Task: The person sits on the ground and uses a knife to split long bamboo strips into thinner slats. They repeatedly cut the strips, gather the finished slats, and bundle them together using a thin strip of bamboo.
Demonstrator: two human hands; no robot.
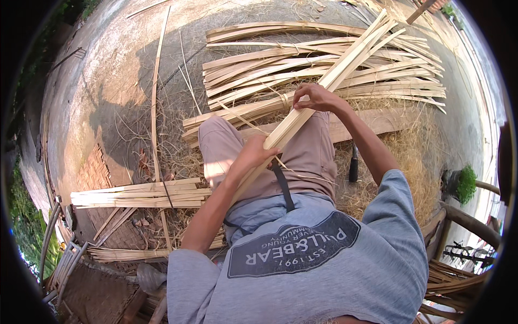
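Note:
A bundle of pale split bamboo strips lies slantwise across my lap, its far end fanning out at the upper right. My left hand is wrapped around its lower part. A thin, narrow strip sticks out from the bundle beside that hand and hangs over my thigh. Higher up, my right hand rests against the bundle with fingers curled and thumb and forefinger pinched together. What that pinch holds, if anything, is too small to make out.
Several tied bamboo bundles lie on the ground ahead. More strips are stacked at my left. A wooden plank and a dark-handled tool lie near my right knee, among curly shavings. A potted plant stands far right.

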